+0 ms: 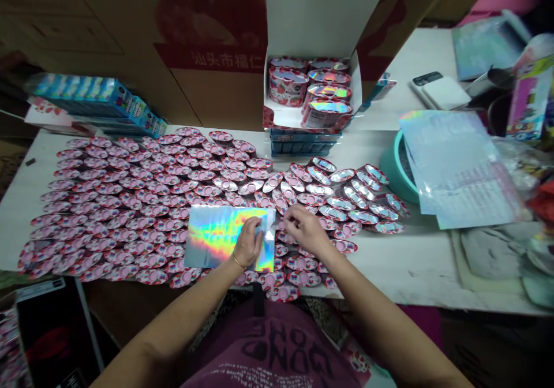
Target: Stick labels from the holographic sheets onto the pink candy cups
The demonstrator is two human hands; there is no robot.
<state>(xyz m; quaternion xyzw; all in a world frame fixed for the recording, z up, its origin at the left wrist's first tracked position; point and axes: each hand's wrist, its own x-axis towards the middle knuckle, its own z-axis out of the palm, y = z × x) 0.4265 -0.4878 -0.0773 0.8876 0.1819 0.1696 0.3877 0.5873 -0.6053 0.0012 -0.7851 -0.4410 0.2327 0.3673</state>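
A shiny rainbow-reflecting sheet lies over rows of small oval packs in front of me. My left hand is on the right part of this sheet, its fingers curled and the thumb close to the fingertips. Just beyond the sheet's right edge, my right hand has its fingers pinched together; whatever is between them is too small to make out. Red-and-white oval packs stand close together around both hands, many with a pink round spot on top. Packs at the right have plain shiny tops.
An open display box with several strawberry-patterned packs stands at the back, against large cartons. Blue boxes are at the back left. More shiny sheets rest over a teal bucket at the right, near a phone.
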